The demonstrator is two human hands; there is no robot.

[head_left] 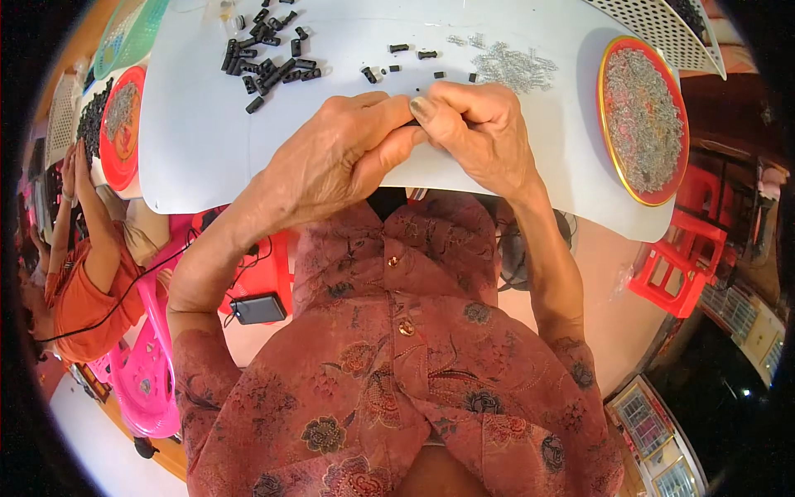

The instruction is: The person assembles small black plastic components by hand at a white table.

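Note:
My left hand (344, 149) and my right hand (484, 137) meet over the table's near edge, both closed, fingertips pressed together. Between them a sliver of a small black plastic part (413, 123) shows; most of it is hidden by the fingers. Just beyond the hands lie several loose black pieces (426, 55), some long and some short. A heap of black cylindrical parts (267, 70) is spread to the left. Right of the loose pieces is a scattering of small silvery metal pieces (515, 68) that look like springs.
A red, gold-rimmed plate (654, 197) of silvery pieces stands at the white table's (199, 149) right. Behind it is a white perforated basket (662, 33). At left, another person (95, 273) sits by a red plate (110, 164). Red stools (683, 265) stand on the right.

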